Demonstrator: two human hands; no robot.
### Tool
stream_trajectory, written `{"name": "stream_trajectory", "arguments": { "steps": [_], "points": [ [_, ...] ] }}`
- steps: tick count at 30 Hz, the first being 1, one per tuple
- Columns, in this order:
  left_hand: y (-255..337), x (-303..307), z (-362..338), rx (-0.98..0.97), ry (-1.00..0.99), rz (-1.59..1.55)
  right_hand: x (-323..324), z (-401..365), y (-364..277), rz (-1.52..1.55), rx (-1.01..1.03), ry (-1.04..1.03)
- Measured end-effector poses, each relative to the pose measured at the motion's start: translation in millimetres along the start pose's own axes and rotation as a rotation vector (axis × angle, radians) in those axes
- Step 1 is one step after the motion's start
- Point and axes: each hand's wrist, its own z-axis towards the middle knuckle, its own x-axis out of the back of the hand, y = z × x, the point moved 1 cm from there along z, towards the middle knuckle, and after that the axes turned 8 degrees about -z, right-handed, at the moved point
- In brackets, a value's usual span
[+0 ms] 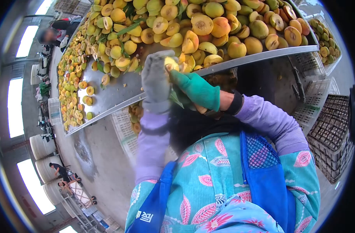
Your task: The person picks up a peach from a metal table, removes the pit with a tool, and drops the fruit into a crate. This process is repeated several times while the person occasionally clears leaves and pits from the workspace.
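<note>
My left hand (156, 77), in a grey glove and blurred by motion, is at the near edge of a metal table (125, 91). Its fingers are closed around a yellow fruit piece (171, 64). My right hand (199, 88), in a green glove, meets it there, its fingertips pressed at the same piece. Part of a wooden-looking handle (201, 109) shows under the right palm; the rest of that tool is hidden. Many halved and whole yellow-green fruits (201, 25) are heaped just beyond both hands.
Fruit fills a white crate (326, 46) at the right. Below it are a white basket (313, 103) and dark stacked crates (331, 130). Another person (55, 35) is at the table's far left; more people (61, 171) are near white tubs (49, 169).
</note>
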Motion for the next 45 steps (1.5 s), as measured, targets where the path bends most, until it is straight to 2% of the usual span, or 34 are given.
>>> {"name": "stream_trajectory", "arguments": {
  "steps": [2,3,6,9,12,13,15,16,17,18,20,21,24,25,27,28,30,31,32,33,35,37,38,39,41,42,44,45],
  "points": [
    [15.5,2.4,-6.7,0.035,-0.057,0.05,-6.0,-16.9,-19.1,0.248,-0.087,-0.152],
    [19.1,3.9,-8.7,0.019,-0.083,0.109,-5.5,-19.9,-19.1,0.247,-0.053,-0.196],
    [30.0,2.1,-10.6,-0.072,-0.139,0.213,-2.8,-15.6,-18.2,-0.071,-0.074,-0.091],
    [28.3,4.8,-9.4,-0.425,-0.166,0.666,7.5,-16.3,-24.8,-0.171,-0.039,-0.049],
    [18.8,8.9,-5.0,-0.103,-0.22,0.011,21.6,5.8,10.5,-0.836,0.598,0.307],
    [18.4,2.6,-7.0,0.021,-0.129,-0.105,17.6,11.7,21.1,-0.679,0.568,0.311],
    [5.3,1.6,-11.9,0.085,0.06,-0.18,-3.9,17.9,37.6,-0.365,0.507,0.311],
    [0.2,-1.6,-10.4,0.11,0.149,-0.22,-16.6,-18.5,-9.0,-0.256,-0.046,0.225],
    [-1.4,-8.2,-10.4,0.069,0.262,-0.24,-15.4,-15.5,-9.9,-0.085,-0.092,0.144],
    [1.9,-10.0,-7.4,0.091,0.211,-0.175,-13.8,-12.3,-8.6,0.088,-0.143,0.061],
    [16.3,-9.6,-3.8,0.148,0.125,-0.035,-10.4,-11.0,-3.3,-0.048,-0.081,0.074],
    [23.2,-10.3,-1.0,0.294,0.059,0.023,-11.0,-11.5,-0.7,-0.113,-0.047,0.08],
    [21.9,1.0,18.6,0.388,-0.305,0.017,-13.6,-8.2,-1.8,0.394,-0.15,-0.166],
    [25.2,-0.6,20.9,0.469,-0.339,-0.124,-12.3,-4.6,0.3,0.555,-0.111,-0.307],
    [25.2,-0.8,18.1,0.208,-0.418,-0.064,-9.3,-1.8,10.3,0.893,-0.053,-0.596],
    [24.5,-1.7,14.6,0.083,-0.458,-0.027,-9.1,-2.5,13.3,0.913,-0.077,-0.663],
    [19.0,5.0,-0.2,0.354,-0.067,-0.373,-9.4,-1.8,10.9,0.946,-0.106,-0.798],
    [19.1,10.9,-8.2,0.375,0.096,-0.599,-13.7,-4.6,8.0,0.926,-0.124,-0.843],
    [17.5,17.7,-20.8,0.388,0.272,-0.827,-15.5,-9.6,5.7,0.863,-0.145,-0.794],
    [18.4,39.0,-38.4,0.265,0.368,-0.505,-15.1,-17.7,4.6,0.803,-0.171,-0.744],
    [12.9,146.3,-64.5,0.313,0.369,-0.156,-3.1,-32.3,3.5,0.628,-0.217,-0.662],
    [26.0,177.1,-53.1,0.463,0.273,0.286,17.4,-20.8,11.2,0.533,-0.33,-0.365],
    [26.5,173.3,-53.8,0.445,0.263,0.694,25.4,-15.7,24.4,0.492,-0.403,-0.214],
    [35.8,146.7,-42.8,0.403,0.237,1.092,36.0,-6.5,40.0,0.533,-0.396,-0.183],
    [44.1,70.0,-5.8,0.325,0.07,0.811,32.0,-17.2,34.2,0.388,-0.238,-0.164],
    [28.2,58.4,15.2,0.206,-0.129,0.954,29.5,-24.8,28.5,0.316,-0.159,-0.147],
    [10.7,17.6,51.9,0.08,-0.503,1.258,30.0,-31.6,13.2,0.417,-0.207,0.04],
    [11.0,-5.0,66.5,0.09,-0.673,1.429,32.9,-33.4,11.1,0.442,-0.195,0.117]
  ]
}}
